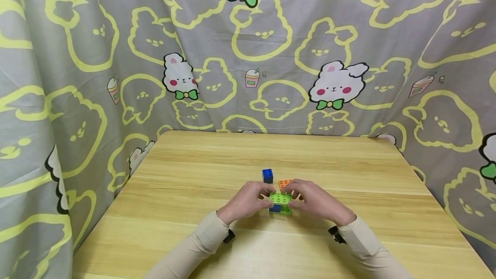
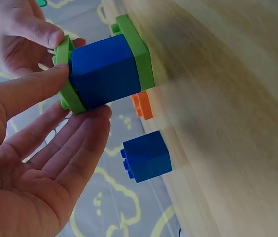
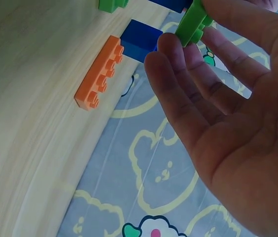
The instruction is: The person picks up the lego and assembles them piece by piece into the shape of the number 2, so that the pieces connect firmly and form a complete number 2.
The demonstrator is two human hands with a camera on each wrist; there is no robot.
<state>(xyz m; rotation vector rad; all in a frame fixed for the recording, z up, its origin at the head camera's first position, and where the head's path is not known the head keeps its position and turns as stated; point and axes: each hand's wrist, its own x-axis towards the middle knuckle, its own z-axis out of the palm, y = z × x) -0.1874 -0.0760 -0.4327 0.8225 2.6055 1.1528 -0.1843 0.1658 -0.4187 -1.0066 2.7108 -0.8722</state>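
Observation:
My left hand and right hand pinch opposite ends of a light green studded building brick, thin and plate-like. Under it, in the left wrist view, a blue brick stands on another green brick that rests on the table. The blue one sits toward the left end of the lower green piece. In the right wrist view, my right fingers curl around the upper green brick. Whether its studs are fully seated on the blue brick cannot be told.
Behind the stack lie a flat orange brick and a separate blue brick, both on the wooden table. A patterned grey curtain hangs beyond the table's far edge and along both sides.

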